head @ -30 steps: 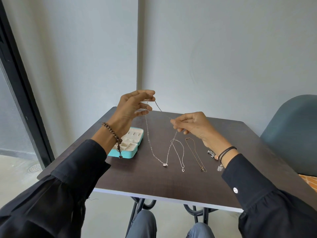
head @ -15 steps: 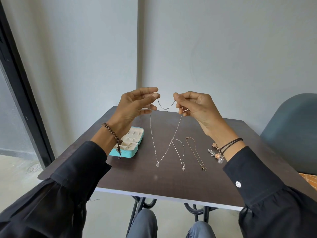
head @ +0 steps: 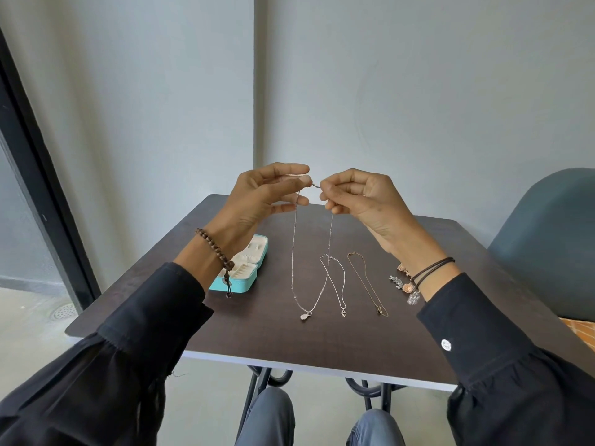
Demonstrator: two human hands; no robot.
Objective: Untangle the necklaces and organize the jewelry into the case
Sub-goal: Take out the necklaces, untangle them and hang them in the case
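A long silver beaded necklace (head: pixel 293 252) hangs above the dark table (head: pixel 322 333), its small pendant touching or just over the tabletop. My left hand (head: pixel 260 201) pinches one end of the chain and my right hand (head: pixel 357 197) pinches the other, fingertips almost meeting. Flat on the table lie a short silver necklace with a heart pendant (head: pixel 339 284) and a thin gold necklace (head: pixel 367 284). An open teal jewelry case (head: pixel 244 272) with cream compartments sits at the left, partly hidden by my left wrist.
A small heap of earrings and charms (head: pixel 405 284) lies beside my right wrist. A blue-grey chair (head: pixel 547 239) stands at the right of the table. The grey wall is just behind the table's far edge.
My right hand rose from low over the table up to my left hand. The necklace's two ends came together and the chain now hangs as a narrow loop.
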